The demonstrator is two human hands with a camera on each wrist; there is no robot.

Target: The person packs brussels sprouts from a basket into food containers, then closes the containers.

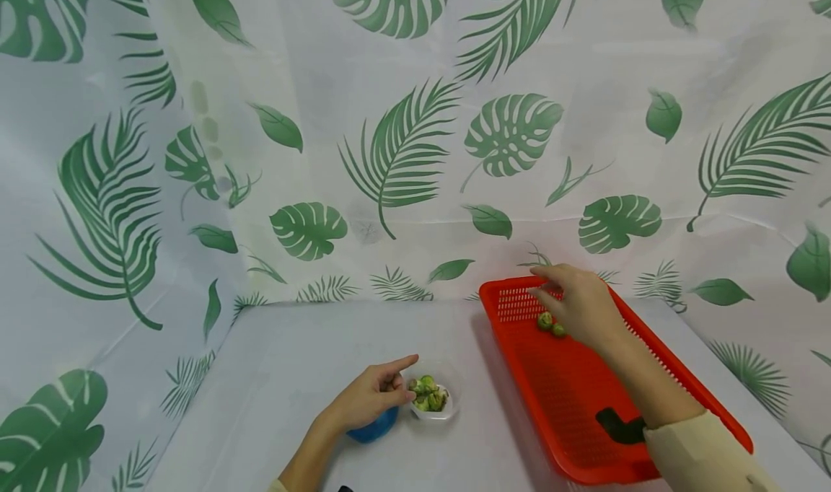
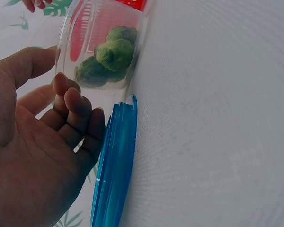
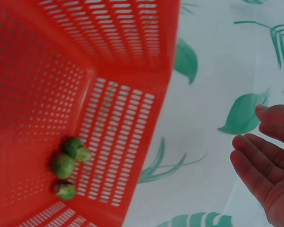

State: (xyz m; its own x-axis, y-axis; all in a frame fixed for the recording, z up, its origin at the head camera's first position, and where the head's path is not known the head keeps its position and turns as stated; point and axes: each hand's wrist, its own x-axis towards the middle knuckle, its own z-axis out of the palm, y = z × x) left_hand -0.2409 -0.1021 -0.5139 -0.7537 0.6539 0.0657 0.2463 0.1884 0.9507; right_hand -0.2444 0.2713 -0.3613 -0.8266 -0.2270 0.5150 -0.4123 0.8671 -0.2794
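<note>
My left hand (image 1: 373,394) is at the left side of a clear plastic container (image 1: 433,415), index finger stretched out and the other fingers loosely bent. In the left wrist view its fingertips are by the container's rim; I cannot tell how firmly they touch. Several Brussels sprouts (image 2: 114,54) lie inside the container. A blue lid (image 2: 116,165) is just under the left hand's fingers. My right hand (image 1: 580,308) hovers over the far end of the red basket (image 1: 552,384), thumb and fingers apart with nothing between them. Below it, in the basket, lie a few Brussels sprouts (image 3: 62,165).
The red basket has perforated raised walls and stands at the right on the white tabletop (image 1: 279,362). A leaf-printed sheet (image 1: 415,153) hangs behind and at both sides. A dark strap (image 1: 620,427) is on the right wrist.
</note>
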